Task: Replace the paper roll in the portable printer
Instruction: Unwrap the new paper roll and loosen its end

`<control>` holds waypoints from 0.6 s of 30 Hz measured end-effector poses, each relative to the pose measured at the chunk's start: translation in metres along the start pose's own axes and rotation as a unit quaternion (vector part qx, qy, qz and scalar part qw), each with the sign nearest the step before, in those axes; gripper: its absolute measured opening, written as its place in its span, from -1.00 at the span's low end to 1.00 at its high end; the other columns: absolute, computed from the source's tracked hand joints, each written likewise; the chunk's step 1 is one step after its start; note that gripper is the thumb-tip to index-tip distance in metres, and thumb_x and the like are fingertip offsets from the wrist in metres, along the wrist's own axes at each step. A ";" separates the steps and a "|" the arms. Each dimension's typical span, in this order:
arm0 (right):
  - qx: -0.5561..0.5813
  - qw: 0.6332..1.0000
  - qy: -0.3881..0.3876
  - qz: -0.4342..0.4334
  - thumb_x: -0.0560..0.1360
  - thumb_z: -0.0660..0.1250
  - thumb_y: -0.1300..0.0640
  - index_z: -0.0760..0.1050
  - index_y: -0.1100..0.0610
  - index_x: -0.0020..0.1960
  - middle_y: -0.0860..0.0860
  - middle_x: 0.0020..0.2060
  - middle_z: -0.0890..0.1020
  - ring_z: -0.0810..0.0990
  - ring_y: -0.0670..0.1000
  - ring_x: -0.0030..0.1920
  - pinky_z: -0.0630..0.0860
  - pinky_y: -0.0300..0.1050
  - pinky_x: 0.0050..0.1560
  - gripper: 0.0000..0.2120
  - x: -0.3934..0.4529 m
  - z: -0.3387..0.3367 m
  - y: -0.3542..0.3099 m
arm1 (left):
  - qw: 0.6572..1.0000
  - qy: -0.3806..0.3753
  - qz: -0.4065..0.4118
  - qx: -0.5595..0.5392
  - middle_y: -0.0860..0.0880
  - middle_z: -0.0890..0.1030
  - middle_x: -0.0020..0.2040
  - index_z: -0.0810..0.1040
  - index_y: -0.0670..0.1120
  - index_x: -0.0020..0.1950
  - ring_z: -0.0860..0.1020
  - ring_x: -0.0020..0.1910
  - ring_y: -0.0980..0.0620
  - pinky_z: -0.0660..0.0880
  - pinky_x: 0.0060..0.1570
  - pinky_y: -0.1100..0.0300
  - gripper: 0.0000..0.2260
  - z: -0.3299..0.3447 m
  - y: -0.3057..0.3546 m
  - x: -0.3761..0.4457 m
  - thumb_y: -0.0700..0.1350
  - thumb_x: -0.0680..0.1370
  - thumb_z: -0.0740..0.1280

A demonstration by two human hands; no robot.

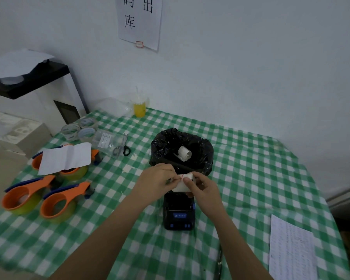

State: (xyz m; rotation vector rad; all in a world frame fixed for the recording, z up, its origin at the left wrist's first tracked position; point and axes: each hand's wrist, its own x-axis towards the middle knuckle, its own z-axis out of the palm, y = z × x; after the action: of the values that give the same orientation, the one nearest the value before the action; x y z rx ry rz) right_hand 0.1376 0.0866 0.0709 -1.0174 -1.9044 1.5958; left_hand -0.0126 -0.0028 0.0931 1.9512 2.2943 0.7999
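Observation:
A small black portable printer (179, 214) with blue buttons stands on the green checked tablecloth (251, 178), its top cover open. Just above it I hold a white paper roll (181, 185) with a thin red strip on it. My left hand (157, 180) pinches the roll's left end near the red strip. My right hand (203, 187) grips the roll from the right. Behind them a bin lined with a black bag (182, 150) holds a used, curled white paper roll (183, 153).
Three orange tape dispensers (38, 199) and a folded white sheet (66, 157) lie at the left. Scissors (122, 147), clear tape rolls (79, 129) and a yellow drink cup (139, 107) are further back. A printed sheet (292, 251) lies at the right front.

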 end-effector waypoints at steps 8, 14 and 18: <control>-0.052 0.999 0.012 -0.005 0.43 0.37 -0.11 0.54 0.08 0.17 0.06 -0.05 0.60 0.62 0.01 -0.12 0.66 -0.07 -0.14 -0.61 0.001 -0.001 0.002 | 1.000 0.006 -0.016 0.009 0.02 0.61 -0.26 0.62 -0.09 -0.26 0.54 -0.23 0.05 0.15 -0.44 0.44 -0.86 -0.001 0.007 0.002 -0.07 0.46 0.35; -0.036 0.999 -0.022 -0.025 0.49 0.35 0.02 0.56 -0.09 -0.14 0.19 -0.22 0.61 0.59 -0.04 -0.34 0.59 -0.20 -0.31 -0.95 -0.009 -0.003 -0.012 | 0.998 -0.025 -0.043 -0.043 0.03 0.61 -0.19 0.62 -0.08 -0.20 0.50 -0.17 0.12 0.28 -0.37 0.35 -0.85 -0.001 0.006 -0.001 -0.04 0.48 0.34; -0.060 0.998 -0.022 -0.023 0.48 0.35 -0.02 0.58 0.12 -0.07 0.31 -0.13 0.59 0.60 0.23 -0.21 0.63 0.02 -0.24 -0.80 -0.011 -0.006 -0.013 | 0.996 -0.062 -0.042 -0.046 0.03 0.62 -0.14 0.63 -0.08 -0.14 0.52 -0.11 0.10 0.47 -0.23 0.19 -0.82 -0.005 0.009 -0.001 -0.01 0.51 0.31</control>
State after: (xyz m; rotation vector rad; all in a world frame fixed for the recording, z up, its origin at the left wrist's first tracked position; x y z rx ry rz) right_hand 0.1456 0.0810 0.0860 -0.9868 -2.0589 1.5069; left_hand -0.0061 -0.0047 0.1011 1.7996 2.2114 0.7389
